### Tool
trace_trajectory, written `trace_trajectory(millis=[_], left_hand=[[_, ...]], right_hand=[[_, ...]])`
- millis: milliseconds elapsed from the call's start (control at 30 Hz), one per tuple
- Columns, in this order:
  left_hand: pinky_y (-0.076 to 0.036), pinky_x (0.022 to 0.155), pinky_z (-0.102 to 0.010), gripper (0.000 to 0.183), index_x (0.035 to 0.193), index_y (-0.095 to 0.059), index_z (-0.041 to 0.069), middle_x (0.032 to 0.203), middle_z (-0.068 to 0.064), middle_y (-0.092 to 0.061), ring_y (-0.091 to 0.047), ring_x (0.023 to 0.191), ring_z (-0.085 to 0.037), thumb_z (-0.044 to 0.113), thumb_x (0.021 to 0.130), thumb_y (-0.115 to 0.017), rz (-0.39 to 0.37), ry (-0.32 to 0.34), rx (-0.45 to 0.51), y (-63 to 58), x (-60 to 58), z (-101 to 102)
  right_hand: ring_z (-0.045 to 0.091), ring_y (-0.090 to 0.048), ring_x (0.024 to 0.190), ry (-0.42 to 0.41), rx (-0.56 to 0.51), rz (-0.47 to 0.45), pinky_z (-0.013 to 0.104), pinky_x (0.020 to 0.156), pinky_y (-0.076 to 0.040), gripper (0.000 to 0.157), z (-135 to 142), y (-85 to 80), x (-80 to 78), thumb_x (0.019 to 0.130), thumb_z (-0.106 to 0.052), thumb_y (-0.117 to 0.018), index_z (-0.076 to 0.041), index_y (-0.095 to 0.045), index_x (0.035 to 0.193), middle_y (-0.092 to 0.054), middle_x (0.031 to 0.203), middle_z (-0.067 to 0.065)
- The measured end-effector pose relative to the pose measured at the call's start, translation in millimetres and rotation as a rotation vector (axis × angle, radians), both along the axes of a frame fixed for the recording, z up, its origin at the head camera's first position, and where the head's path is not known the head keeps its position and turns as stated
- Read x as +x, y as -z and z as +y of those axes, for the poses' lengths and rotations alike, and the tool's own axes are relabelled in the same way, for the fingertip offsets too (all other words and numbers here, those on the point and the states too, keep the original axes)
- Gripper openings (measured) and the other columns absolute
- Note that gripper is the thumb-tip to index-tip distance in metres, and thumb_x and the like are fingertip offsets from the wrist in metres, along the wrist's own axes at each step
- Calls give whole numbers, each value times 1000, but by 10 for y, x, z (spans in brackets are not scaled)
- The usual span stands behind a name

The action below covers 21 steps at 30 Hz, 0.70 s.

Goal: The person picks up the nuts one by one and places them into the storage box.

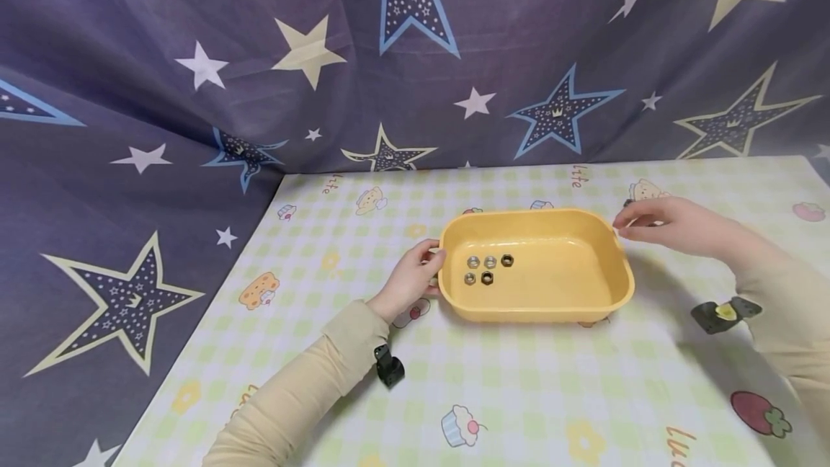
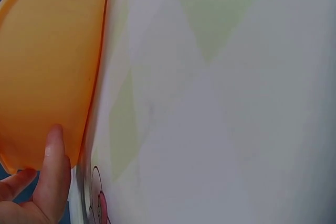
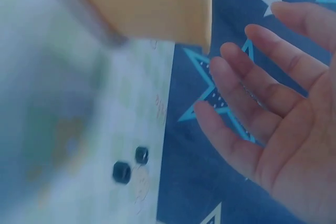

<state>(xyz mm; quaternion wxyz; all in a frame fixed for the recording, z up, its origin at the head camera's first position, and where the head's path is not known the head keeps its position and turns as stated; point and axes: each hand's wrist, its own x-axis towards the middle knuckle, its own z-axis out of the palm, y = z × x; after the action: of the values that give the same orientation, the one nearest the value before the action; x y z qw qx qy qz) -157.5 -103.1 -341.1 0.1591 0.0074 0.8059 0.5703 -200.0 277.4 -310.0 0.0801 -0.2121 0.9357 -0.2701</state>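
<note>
A yellow plastic basin (image 1: 551, 294) sits on the table; inside, toward its left, lie three silver hex nuts (image 1: 490, 262) and two black hex nuts (image 1: 487, 278). My left hand (image 1: 415, 274) holds the basin's left end, one finger against the outer wall (image 2: 47, 87) in the left wrist view. Beside the right rim hovers my right hand (image 1: 671, 222), its fingers loosely bent with nothing in them; the right wrist view shows the palm (image 3: 294, 124) apart from the basin. Two dark nuts (image 3: 122, 172) rest on the tablecloth beyond that hand, mostly hidden by it in the head view.
A green-and-white checked tablecloth (image 1: 519, 380) with printed cartoons covers the table. Dark cloth with stars (image 1: 454, 92) hangs behind the far edge and along the left side. Each wrist wears a small black camera mount (image 1: 389, 366).
</note>
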Motion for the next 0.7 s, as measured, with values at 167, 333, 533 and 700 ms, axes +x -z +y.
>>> trace_trajectory(millis=[167,333,533,700], left_hand=[[-62,68,-32,39,137,-43,1,108,-18,-49,-61,81,-23,17,102,-43,-5,4,0,20,-10,-2],[-62,65,-31,40,138,-42,2,109,-18,-49,-62,83,-25,19,102,-43,-9,0,10,208,-120,-37],[-62,66,-32,40,137,-45,6,108,-15,-50,-63,82,-22,24,101,-45,1,-9,31,341,-183,-62],[-62,67,-32,35,132,-49,7,105,-15,-53,-64,81,-20,23,101,-47,-5,-7,75,339,-184,-85]], right_hand=[[-18,-48,86,60,-30,25,12,73,-46,18,183,105,50,91,-18,-63,-8,-67,106,-67,105,1],[-20,-47,86,104,-65,25,6,72,-42,21,379,183,88,92,-18,-62,-6,-66,108,-63,97,-20],[-22,-43,84,149,-27,13,9,69,-43,26,603,240,118,93,-21,-60,-3,-64,112,-64,99,-17],[-13,-49,89,186,40,-49,22,66,-48,37,803,252,123,96,-28,-56,0,-60,119,-62,117,24]])
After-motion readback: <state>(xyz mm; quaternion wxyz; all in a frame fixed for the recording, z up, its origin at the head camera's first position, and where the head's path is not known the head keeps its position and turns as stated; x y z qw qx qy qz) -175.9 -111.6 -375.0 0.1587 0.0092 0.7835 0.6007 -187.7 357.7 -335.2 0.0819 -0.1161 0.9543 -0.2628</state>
